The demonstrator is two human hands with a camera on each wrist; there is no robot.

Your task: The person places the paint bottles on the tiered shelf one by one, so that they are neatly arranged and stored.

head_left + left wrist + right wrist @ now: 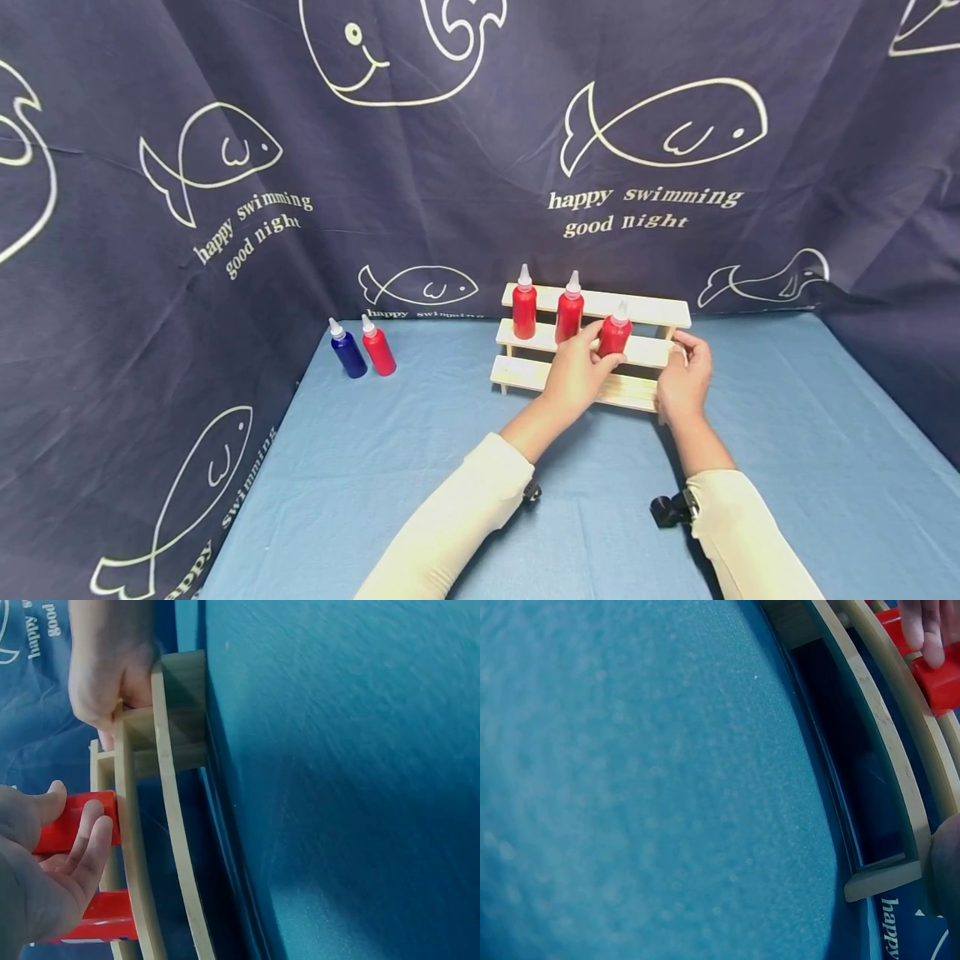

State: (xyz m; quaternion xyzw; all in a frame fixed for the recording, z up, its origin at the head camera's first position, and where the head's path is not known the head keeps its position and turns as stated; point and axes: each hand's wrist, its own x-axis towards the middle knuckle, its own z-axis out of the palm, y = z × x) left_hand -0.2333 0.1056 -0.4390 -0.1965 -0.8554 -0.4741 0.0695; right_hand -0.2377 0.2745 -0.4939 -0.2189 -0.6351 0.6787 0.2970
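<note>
A three-tier wooden rack (637, 308) stands at the back of the table. My left hand (573, 375) holds a red squeeze bottle (615, 337) with a clear pointed cap, thumb and fingers around its sides. The bottle's base is right at the middle shelf in the left wrist view. Two more red squeeze bottles (524, 312) stand upright on that shelf, to the left of the held one. At the rack's right end my right hand (686, 383) grips the wood, its fingers partly hidden behind the end; the right wrist view shows only its edge.
Farther left on the blue cloth (420, 467), a dark blue squeeze bottle (348, 354) and another red squeeze bottle (379, 352) stand side by side. A dark fabric wall (450, 200) with fish drawings rises close behind the rack. Small black cameras sit at both wrists.
</note>
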